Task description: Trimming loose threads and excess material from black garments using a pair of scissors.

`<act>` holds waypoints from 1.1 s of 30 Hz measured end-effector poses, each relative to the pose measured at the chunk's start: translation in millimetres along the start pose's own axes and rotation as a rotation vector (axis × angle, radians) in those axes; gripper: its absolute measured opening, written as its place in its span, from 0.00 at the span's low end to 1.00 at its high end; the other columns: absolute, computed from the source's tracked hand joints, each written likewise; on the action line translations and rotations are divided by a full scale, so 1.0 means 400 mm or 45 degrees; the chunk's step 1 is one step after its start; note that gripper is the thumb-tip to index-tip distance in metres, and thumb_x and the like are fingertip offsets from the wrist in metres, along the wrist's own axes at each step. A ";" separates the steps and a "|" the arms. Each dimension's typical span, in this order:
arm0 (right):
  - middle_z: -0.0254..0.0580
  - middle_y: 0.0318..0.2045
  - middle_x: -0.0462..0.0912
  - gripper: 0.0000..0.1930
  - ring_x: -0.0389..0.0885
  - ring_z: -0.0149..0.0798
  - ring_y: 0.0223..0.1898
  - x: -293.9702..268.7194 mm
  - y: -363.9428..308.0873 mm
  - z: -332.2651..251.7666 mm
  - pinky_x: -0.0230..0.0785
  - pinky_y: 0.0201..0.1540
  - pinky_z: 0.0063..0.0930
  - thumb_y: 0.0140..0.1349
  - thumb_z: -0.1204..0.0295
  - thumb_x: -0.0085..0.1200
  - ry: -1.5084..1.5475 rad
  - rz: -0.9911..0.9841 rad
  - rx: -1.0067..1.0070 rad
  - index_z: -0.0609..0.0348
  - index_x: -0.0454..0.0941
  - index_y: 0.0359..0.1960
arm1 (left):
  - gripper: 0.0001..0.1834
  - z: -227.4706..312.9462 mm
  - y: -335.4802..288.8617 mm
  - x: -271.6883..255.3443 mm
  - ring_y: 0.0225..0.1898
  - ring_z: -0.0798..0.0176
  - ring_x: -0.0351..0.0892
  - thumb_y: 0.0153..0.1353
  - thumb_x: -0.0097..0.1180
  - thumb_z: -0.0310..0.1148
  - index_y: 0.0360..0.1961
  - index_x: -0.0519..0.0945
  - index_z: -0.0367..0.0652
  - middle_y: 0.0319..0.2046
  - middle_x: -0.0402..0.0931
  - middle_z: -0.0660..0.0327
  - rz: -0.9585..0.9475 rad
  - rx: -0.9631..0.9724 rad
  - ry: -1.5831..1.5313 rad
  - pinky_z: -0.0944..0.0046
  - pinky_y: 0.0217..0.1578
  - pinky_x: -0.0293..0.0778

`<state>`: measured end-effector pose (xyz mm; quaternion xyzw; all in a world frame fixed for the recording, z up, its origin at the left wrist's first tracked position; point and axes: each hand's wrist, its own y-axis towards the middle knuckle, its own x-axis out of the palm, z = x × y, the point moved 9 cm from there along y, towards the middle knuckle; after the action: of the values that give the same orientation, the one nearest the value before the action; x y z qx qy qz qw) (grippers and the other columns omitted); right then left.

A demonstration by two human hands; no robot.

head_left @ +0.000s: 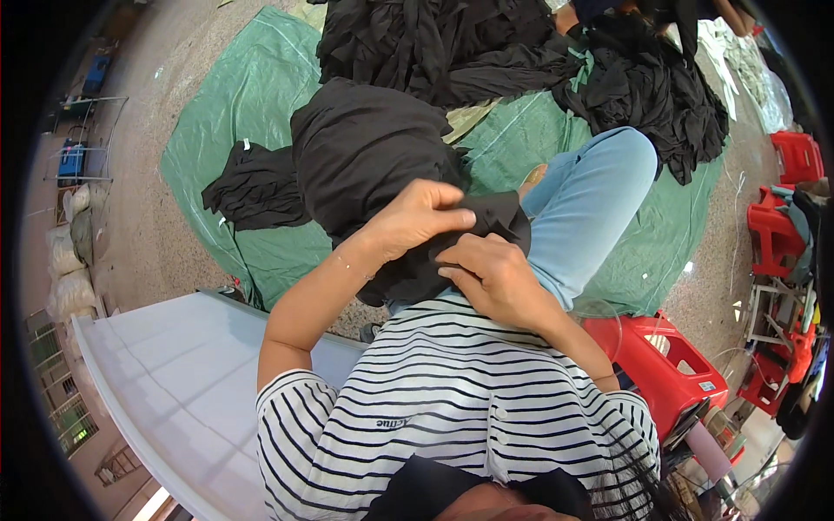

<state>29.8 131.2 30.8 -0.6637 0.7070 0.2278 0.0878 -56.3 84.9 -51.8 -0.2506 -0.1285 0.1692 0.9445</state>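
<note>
Black cloth (pixel 499 215) lies on my lap, under both my hands. My right hand (pixel 497 271) pinches it; my left hand (pixel 417 217) bends over it, but I can't tell if it grips. A big black pile (pixel 434 48) sits on the green sheet (pixel 252 74).

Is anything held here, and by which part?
Black cloth: the right hand appears to pinch a fold; whether the left hand grips it cannot be told.
</note>
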 end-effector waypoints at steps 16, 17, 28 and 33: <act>0.30 0.29 0.78 0.05 0.73 0.24 0.30 -0.035 -0.066 0.197 0.65 0.34 0.18 0.57 0.78 0.60 0.882 0.480 0.669 0.64 0.79 0.34 | 0.06 0.036 -0.052 -0.012 0.28 0.79 0.72 0.60 0.61 0.27 0.31 0.81 0.35 0.27 0.78 0.68 0.477 0.366 -0.692 0.75 0.29 0.70; 0.29 0.29 0.75 0.04 0.71 0.23 0.30 -0.044 -0.053 0.177 0.63 0.34 0.17 0.58 0.79 0.58 0.846 0.466 0.534 0.63 0.78 0.35 | 0.07 0.039 -0.054 -0.018 0.26 0.80 0.69 0.60 0.61 0.28 0.29 0.80 0.35 0.25 0.76 0.70 0.547 0.402 -0.406 0.75 0.27 0.67; 0.43 0.27 0.76 0.12 0.76 0.39 0.29 -0.096 -0.038 0.067 0.68 0.31 0.28 0.48 0.87 0.60 0.042 0.601 0.090 0.64 0.76 0.34 | 0.07 -0.004 -0.058 0.012 0.26 0.82 0.66 0.61 0.60 0.26 0.28 0.80 0.34 0.24 0.74 0.73 0.392 0.307 -0.453 0.78 0.25 0.63; 0.42 0.26 0.78 0.11 0.77 0.38 0.28 -0.100 -0.033 0.054 0.69 0.30 0.26 0.45 0.87 0.64 0.026 0.602 0.088 0.65 0.80 0.32 | 0.07 -0.006 -0.063 0.012 0.26 0.82 0.66 0.61 0.60 0.26 0.28 0.81 0.34 0.25 0.74 0.73 0.349 0.329 -0.292 0.78 0.26 0.63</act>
<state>43.2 176.5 26.0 -0.4786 0.8510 0.2112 0.0475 -44.5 65.2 -40.3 -0.1216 -0.1771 0.3386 0.9161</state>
